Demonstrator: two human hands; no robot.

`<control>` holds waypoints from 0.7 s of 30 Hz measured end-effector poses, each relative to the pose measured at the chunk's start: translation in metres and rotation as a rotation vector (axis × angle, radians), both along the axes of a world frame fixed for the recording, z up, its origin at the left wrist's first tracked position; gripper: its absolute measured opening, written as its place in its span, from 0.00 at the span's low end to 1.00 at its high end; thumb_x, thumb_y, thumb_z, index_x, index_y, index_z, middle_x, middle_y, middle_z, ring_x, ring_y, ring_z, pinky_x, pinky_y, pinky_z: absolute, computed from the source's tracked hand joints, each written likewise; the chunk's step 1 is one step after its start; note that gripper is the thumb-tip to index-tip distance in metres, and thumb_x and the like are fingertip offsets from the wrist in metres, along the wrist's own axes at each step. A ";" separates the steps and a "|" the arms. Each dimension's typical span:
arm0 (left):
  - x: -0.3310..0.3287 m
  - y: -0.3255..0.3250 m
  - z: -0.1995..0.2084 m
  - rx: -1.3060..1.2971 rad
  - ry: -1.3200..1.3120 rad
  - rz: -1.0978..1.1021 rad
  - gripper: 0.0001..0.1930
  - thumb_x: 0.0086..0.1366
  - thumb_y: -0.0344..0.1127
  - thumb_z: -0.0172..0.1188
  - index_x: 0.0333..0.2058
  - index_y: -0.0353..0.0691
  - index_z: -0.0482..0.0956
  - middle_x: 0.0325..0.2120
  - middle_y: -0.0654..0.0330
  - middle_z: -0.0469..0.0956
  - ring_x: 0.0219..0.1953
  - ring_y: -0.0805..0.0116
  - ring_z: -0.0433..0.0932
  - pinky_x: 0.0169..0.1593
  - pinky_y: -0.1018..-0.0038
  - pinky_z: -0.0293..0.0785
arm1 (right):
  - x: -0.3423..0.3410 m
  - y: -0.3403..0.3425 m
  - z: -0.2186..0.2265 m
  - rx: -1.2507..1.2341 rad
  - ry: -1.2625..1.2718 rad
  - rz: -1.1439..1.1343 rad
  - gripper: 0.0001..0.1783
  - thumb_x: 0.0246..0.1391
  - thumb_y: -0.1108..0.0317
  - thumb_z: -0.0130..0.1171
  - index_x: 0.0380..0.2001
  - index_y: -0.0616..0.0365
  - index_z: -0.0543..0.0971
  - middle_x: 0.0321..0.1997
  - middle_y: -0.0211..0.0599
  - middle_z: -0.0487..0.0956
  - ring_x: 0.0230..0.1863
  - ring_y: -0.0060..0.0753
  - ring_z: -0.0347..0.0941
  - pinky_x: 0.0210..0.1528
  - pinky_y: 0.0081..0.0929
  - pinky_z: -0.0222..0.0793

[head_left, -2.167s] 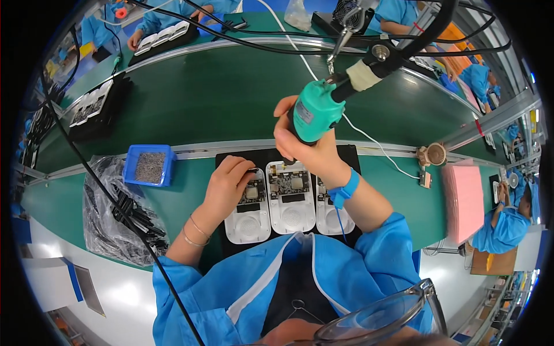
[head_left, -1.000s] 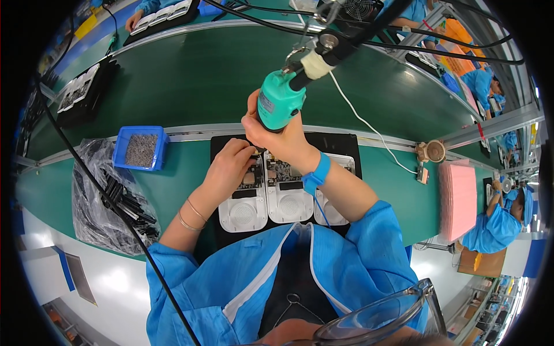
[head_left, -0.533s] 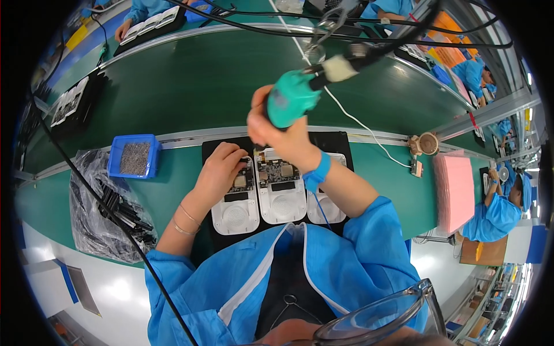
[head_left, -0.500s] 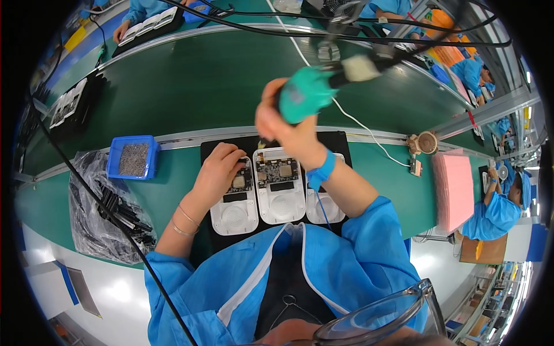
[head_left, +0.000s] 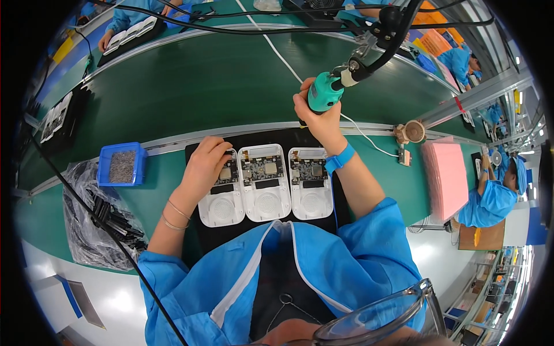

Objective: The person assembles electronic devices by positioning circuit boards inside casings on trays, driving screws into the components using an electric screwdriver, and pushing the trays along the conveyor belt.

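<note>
Three white plastic housings with circuit boards lie in a row on a black tray [head_left: 340, 216]: the left housing [head_left: 222, 210], the middle housing [head_left: 268, 202] and the right housing [head_left: 311, 202]. My left hand [head_left: 206, 164] rests over the top of the left housing, covering part of its board. Its fingers are bent and pressed together at the upper edge; whatever they hold is hidden. In my right hand [head_left: 323, 121] is a green electric screwdriver [head_left: 324, 93], held beyond the right housing, above the tray's far edge. The screwdriver's tip is mostly hidden behind the hand.
A blue bin [head_left: 122, 165] of small screws stands at left, beside a clear plastic bag [head_left: 95, 216] of black parts. On the right are a pink stack of sheets [head_left: 444, 179] and a small round fan-like device [head_left: 410, 132]. Black cables [head_left: 225, 29] cross overhead. Co-workers sit beyond.
My right hand has carried the screwdriver rightward, away from the middle housing, uncovering the right housing. My left hand stays at the left housing. The whole view has shifted slightly.
</note>
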State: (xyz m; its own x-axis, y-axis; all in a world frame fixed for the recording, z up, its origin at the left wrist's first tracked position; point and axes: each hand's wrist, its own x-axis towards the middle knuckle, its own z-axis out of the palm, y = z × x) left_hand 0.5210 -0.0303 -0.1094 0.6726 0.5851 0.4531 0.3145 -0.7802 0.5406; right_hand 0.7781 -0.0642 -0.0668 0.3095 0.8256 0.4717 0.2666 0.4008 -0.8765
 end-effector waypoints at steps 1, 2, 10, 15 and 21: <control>0.000 0.000 0.001 0.004 0.000 0.005 0.11 0.50 0.23 0.59 0.34 0.33 0.74 0.34 0.54 0.72 0.37 0.56 0.72 0.40 0.70 0.71 | 0.001 -0.001 -0.001 -0.003 0.028 0.005 0.12 0.45 0.80 0.58 0.34 0.60 0.70 0.21 0.26 0.71 0.19 0.13 0.65 0.20 0.14 0.60; 0.000 -0.001 0.002 -0.010 0.007 0.009 0.11 0.49 0.23 0.59 0.34 0.34 0.75 0.34 0.54 0.72 0.37 0.56 0.72 0.40 0.69 0.71 | 0.002 -0.001 -0.002 -0.005 0.059 0.012 0.12 0.45 0.80 0.57 0.34 0.60 0.70 0.21 0.26 0.71 0.19 0.13 0.65 0.20 0.14 0.60; -0.015 -0.010 0.019 0.011 0.021 0.074 0.14 0.52 0.26 0.58 0.39 0.35 0.73 0.39 0.52 0.71 0.42 0.53 0.70 0.46 0.66 0.69 | 0.005 -0.013 -0.007 -0.116 0.198 -0.038 0.13 0.44 0.79 0.60 0.35 0.57 0.71 0.26 0.25 0.72 0.23 0.14 0.66 0.24 0.13 0.61; -0.119 0.020 0.040 0.120 0.042 0.628 0.06 0.55 0.26 0.55 0.33 0.33 0.76 0.30 0.49 0.75 0.34 0.50 0.74 0.39 0.65 0.71 | 0.012 -0.019 0.006 0.075 0.272 -0.040 0.15 0.47 0.82 0.54 0.39 0.58 0.67 0.24 0.28 0.69 0.22 0.18 0.64 0.22 0.16 0.59; -0.188 0.058 0.024 0.032 0.276 0.691 0.07 0.51 0.28 0.58 0.29 0.33 0.76 0.26 0.50 0.75 0.30 0.50 0.74 0.36 0.64 0.71 | 0.000 -0.025 0.025 0.170 0.275 0.111 0.14 0.50 0.81 0.49 0.40 0.59 0.64 0.19 0.29 0.65 0.17 0.20 0.59 0.19 0.17 0.54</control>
